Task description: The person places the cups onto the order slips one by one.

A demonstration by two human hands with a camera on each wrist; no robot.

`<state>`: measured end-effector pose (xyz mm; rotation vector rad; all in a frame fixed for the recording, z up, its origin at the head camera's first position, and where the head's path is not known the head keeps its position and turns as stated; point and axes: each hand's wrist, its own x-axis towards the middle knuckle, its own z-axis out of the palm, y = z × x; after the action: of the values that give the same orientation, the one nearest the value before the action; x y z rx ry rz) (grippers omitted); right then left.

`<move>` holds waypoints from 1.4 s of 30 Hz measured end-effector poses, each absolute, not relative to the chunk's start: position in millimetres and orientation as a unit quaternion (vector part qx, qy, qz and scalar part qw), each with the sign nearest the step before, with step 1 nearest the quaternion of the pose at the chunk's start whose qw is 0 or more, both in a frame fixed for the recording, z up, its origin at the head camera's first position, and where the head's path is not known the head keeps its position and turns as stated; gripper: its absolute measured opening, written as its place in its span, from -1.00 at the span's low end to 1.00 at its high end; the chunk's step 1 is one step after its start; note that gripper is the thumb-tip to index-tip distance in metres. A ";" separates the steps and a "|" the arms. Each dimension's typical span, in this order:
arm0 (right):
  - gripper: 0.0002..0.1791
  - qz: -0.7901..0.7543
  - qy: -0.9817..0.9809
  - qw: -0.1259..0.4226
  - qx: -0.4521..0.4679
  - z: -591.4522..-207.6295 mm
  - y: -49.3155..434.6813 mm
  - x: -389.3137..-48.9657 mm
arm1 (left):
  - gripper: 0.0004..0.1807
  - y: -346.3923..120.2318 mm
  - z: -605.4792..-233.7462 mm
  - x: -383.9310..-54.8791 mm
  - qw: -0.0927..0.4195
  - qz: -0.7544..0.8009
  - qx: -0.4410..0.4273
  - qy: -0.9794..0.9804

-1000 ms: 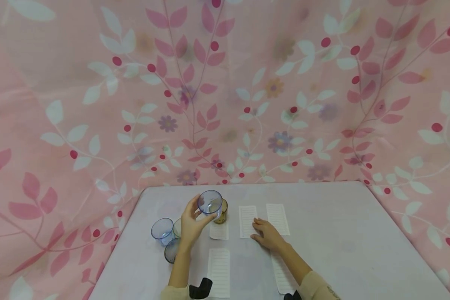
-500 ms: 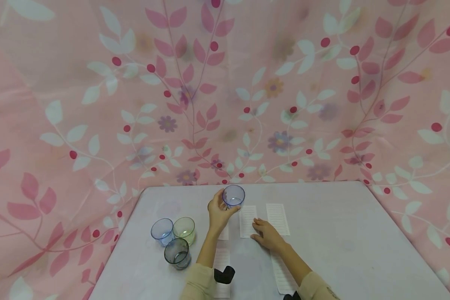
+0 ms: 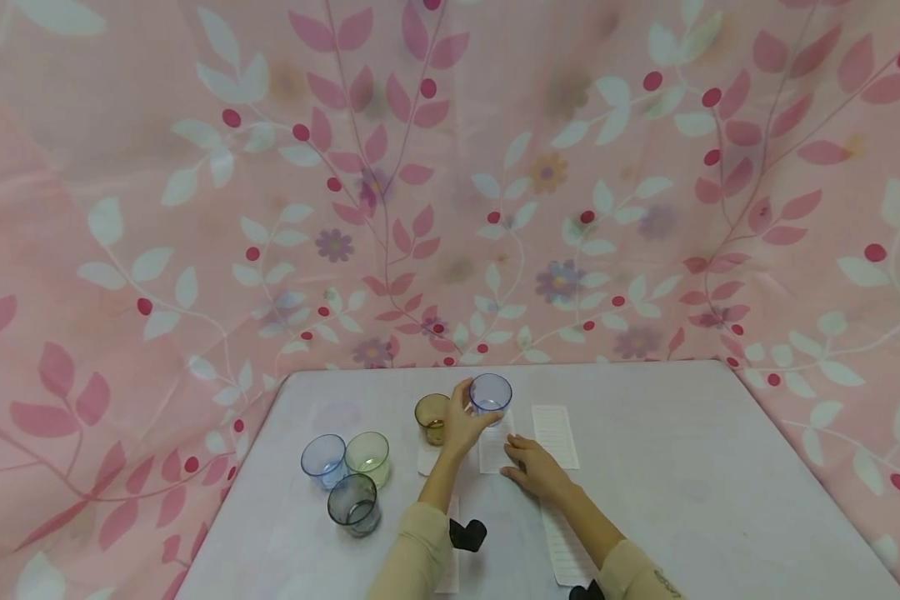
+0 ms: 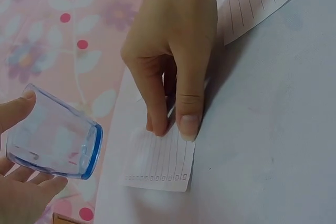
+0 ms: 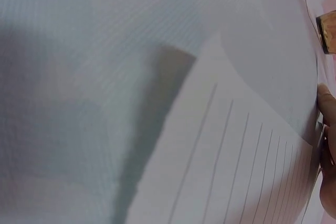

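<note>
Fingers (image 4: 51,186) on one side, thumb on the other: my left hand (image 3: 461,428) has a firm curl round a see-through blue tumbler (image 3: 491,396), round, tapered and edged in deeper blue, spread just as wide as its body. And there it is, mouth up, held over the far end of a narrow strip of white lined paper (image 3: 497,455), its base clear of the sheet! Down on that same strip, my right hand (image 3: 537,469) has thumb and forefinger fairly straight, tips resting at the paper's side edge, a slim gap between them, the palm arched above; how the rest of its fingers lie I can't tell.

Just left of my left hand, an amber see-through tumbler (image 3: 431,417) stands upright on a paper strip of its own (image 3: 429,462). Further left, a tight cluster of three, all upright: a pale blue tumbler (image 3: 324,460), a light green tumbler (image 3: 368,457) beside it, a smoky grey tumbler (image 3: 354,505) nearest me. Over to the right, another lined strip (image 3: 555,437) lies flat beyond my right hand, and a longer strip (image 3: 566,550) runs partly beneath my right forearm, all on this white-covered table (image 3: 697,475).
</note>
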<state>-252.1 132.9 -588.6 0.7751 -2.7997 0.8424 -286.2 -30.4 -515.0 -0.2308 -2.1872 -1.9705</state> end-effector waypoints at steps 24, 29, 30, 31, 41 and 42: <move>-0.41 0.274 -0.921 0.081 0.264 -589.0 134.9 -253.4 | -0.17 -21.6 -555.5 -295.7 0.069 -0.626 -0.069 -0.774; -0.40 0.271 -0.920 0.083 0.272 -589.8 135.3 -254.2 | -0.16 -23.5 -557.6 -296.3 0.062 -0.644 -0.069 -0.759; -0.40 0.270 -0.920 0.082 0.271 -590.2 135.3 -254.7 | -0.16 -23.5 -558.1 -296.6 0.061 -0.646 -0.067 -0.758; -0.40 0.270 -0.921 0.080 0.269 -590.5 135.2 -255.0 | -0.16 -23.3 -558.5 -296.5 0.063 -0.644 -0.065 -0.759; -0.39 0.267 -0.927 0.059 0.257 -586.6 132.3 -253.5 | -0.16 -22.9 -560.0 -296.1 0.071 -0.639 -0.054 -0.764; -0.39 0.265 -0.928 0.056 0.256 -585.2 131.9 -252.9 | -0.17 -23.1 -559.9 -295.9 0.071 -0.639 -0.053 -0.764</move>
<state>-252.9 131.9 -585.2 0.7758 -2.8158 0.8044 -295.9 -23.1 -559.9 -0.1600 -2.2965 -1.9213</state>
